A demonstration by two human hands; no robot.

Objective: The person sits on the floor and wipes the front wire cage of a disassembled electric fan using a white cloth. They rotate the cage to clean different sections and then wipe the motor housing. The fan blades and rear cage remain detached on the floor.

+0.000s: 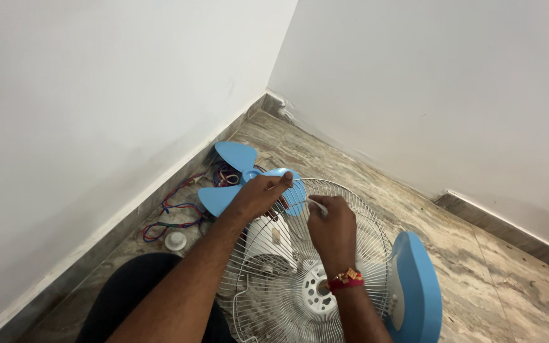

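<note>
White wire fan guard (274,279), round and domed, tilted up from the marble-patterned stone floor (478,267) in a room corner, close before the person's dark-clad knee (128,292). Left hand (258,194) reaching forward over the guard's top rim, forearm stretched out from lower left, wrist straight, fingers curled down and thumb laid flat toward the pale blue plastic fan blade (249,174) just behind the rim; touching blade or rim, cannot tell which. Right hand (332,228) coming up from below, wrist bent and wearing a red thread band (345,281), fingers closed in a loose fist on the wires near the guard's top, with a thin white piece pinched at the fingertips. White motor housing (268,241) seen through the wires under the left forearm. Pale blue rounded fan base (417,289) just beside the guard on the right. Tangle of red, blue and green wires (173,213) and a small white round knob (175,240) lying along the left wall.
</note>
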